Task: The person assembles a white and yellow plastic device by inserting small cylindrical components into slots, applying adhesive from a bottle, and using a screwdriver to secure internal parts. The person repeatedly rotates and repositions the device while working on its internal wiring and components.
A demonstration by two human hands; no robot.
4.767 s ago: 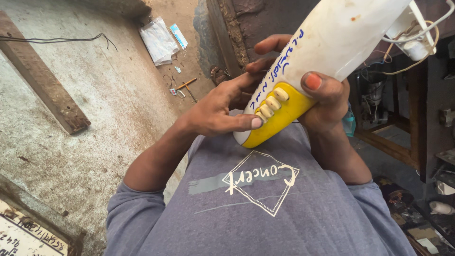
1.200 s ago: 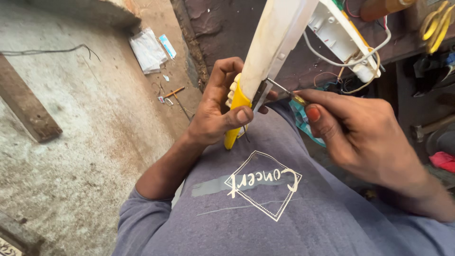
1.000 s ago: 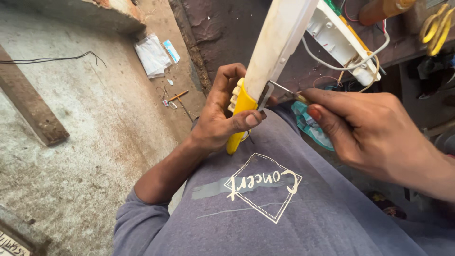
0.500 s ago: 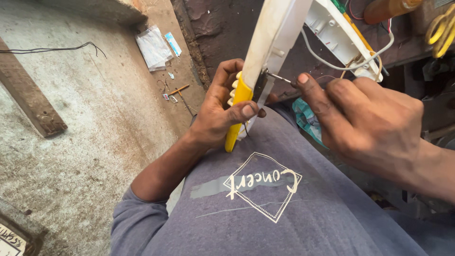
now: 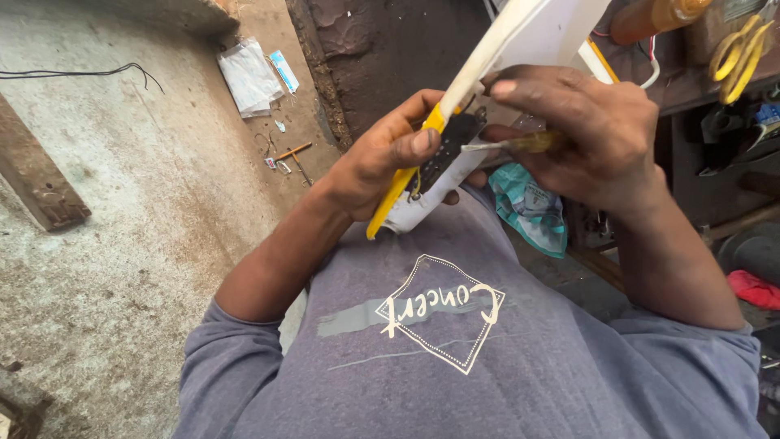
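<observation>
Two hands work close against the person's chest, over a grey shirt [image 5: 455, 349]. Far left, a plank [image 5: 36, 175] lies on the concrete floor [image 5: 122, 268], and a packet [image 5: 248, 77] and small scraps sit well apart from the work, near the wall.

Next comes the left hand [image 5: 370, 167]. Its fingers curl round the yellow end of the lamp [image 5: 431, 175], thumb pressed on the edge, seemingly to steady the long white body, which leans up and away to the right. The casing gapes here, a dark board showing inside, so the grip looks meant to keep that gap facing the tool.

Further right, the right hand [image 5: 585, 134] has its fingers bunched together, pinching a screwdriver [image 5: 508, 145] whose blade points left into the opening. A teal bag [image 5: 532, 211] lies just below, in the lap.

Against half a second ago, the casing has parted wider and the board is now exposed; the right hand has risen to cover more of the white body, and the blade sits deeper.
</observation>
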